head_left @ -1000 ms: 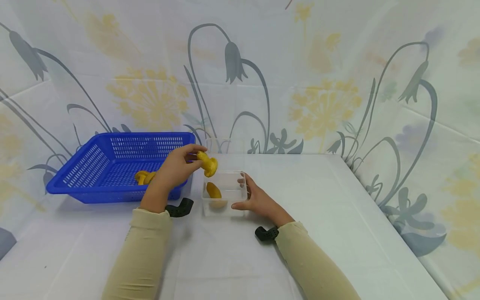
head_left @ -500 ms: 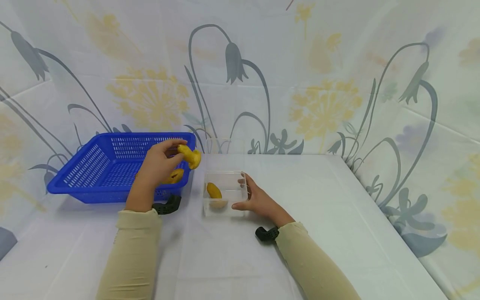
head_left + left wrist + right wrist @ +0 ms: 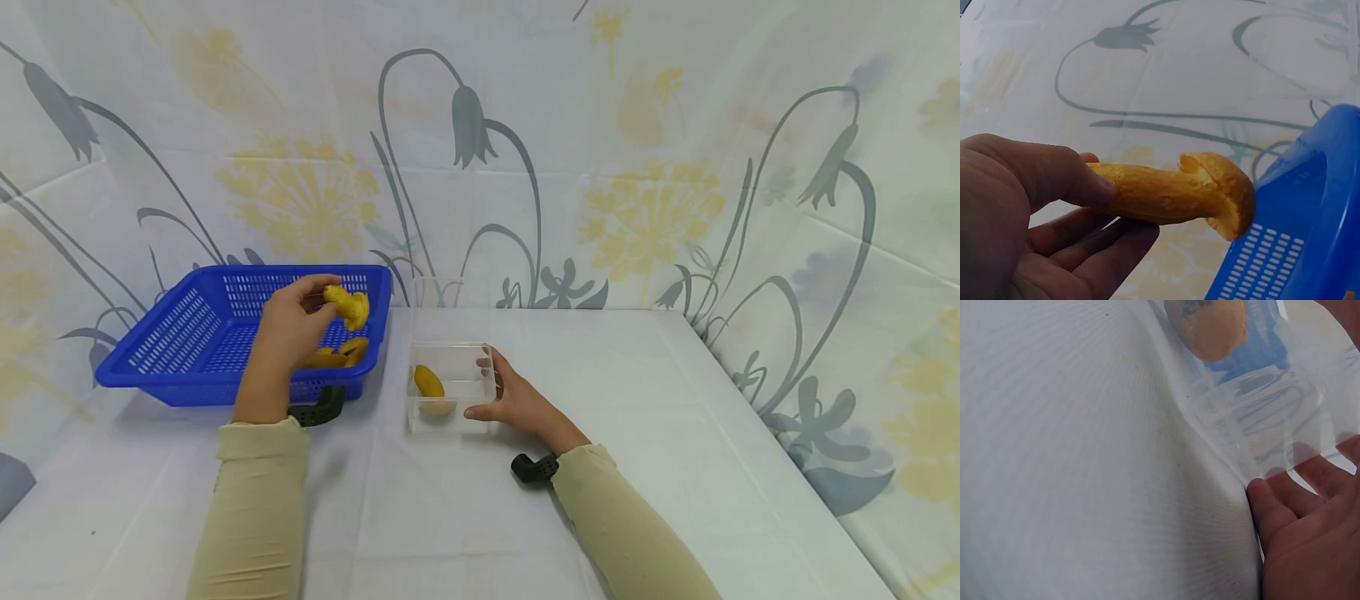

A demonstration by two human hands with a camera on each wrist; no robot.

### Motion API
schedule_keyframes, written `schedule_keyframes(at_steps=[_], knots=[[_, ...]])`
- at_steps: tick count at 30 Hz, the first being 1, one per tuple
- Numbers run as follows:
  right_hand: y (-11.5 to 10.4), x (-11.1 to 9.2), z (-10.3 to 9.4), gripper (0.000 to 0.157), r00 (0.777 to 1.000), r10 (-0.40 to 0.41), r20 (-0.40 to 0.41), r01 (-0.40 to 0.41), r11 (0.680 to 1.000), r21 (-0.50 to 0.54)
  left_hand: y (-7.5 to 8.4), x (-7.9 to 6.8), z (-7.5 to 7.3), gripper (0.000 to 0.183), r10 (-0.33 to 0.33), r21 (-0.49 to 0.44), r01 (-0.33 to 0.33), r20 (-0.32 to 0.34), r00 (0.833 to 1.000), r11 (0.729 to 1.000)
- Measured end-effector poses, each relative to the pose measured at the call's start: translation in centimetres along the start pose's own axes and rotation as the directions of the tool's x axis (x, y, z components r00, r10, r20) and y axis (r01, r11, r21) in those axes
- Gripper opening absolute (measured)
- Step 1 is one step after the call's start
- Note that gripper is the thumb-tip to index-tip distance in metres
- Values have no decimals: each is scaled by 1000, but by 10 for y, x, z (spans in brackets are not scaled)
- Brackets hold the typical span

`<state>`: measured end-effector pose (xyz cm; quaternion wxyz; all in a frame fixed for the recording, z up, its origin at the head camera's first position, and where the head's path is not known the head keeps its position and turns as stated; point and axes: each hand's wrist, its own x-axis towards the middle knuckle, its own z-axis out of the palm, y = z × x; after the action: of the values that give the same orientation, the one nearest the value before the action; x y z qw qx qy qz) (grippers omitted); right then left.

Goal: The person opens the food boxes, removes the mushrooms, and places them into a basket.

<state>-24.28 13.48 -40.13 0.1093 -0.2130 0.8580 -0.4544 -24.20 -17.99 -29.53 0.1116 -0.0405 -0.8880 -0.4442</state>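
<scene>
My left hand (image 3: 288, 325) pinches a yellow mushroom (image 3: 352, 310) by its stem between thumb and fingers. In the head view the mushroom overlaps the right part of a blue perforated basket (image 3: 180, 395). Its rounded cap (image 3: 1229, 194) points away from the fingers in the left wrist view. Other yellow mushrooms (image 3: 354, 352) lie in the basket, partly hidden behind the left wrist. My right hand (image 3: 521, 404) grips the right side of a clear plastic box (image 3: 468, 387), thumb at the front. Inside the box sit a yellow elongated piece (image 3: 428, 382) and a tan rounded part (image 3: 437, 408).
The basket and box stand side by side on a white-covered table (image 3: 675, 400), with a narrow gap between them. A floral-print cloth (image 3: 480, 167) hangs behind the table and along its right side. A grey object (image 3: 13, 487) shows at the left edge.
My left hand has moved left with the mushroom, from above the clear box to over the blue basket. The right hand and the box have stayed in place.
</scene>
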Motion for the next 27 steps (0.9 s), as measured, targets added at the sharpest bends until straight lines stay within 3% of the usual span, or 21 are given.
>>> schedule_keyframes(at_steps=[2, 9, 19, 24, 27], knots=[[-3, -2, 0, 105, 1000, -9, -3, 9, 1000, -3, -2, 0, -1, 39, -18, 24, 19, -6, 1000, 1000], [23, 10, 6, 108, 998, -4, -57, 4, 1000, -5, -8, 3, 2, 37, -55, 101, 56, -11, 998, 993], [24, 9, 6, 110, 999, 5, -50, -5, 1000, 0, -22, 8, 10, 34, -46, 267, 47, -9, 999, 963], [24, 10, 6, 112, 999, 5, -51, -5, 1000, 3, -25, 9, 11, 37, -64, 306, 58, 10, 998, 950], [25, 11, 6, 112, 999, 5, -53, -5, 1000, -7, -27, 10, 12, 38, -70, 315, 71, -13, 997, 947]])
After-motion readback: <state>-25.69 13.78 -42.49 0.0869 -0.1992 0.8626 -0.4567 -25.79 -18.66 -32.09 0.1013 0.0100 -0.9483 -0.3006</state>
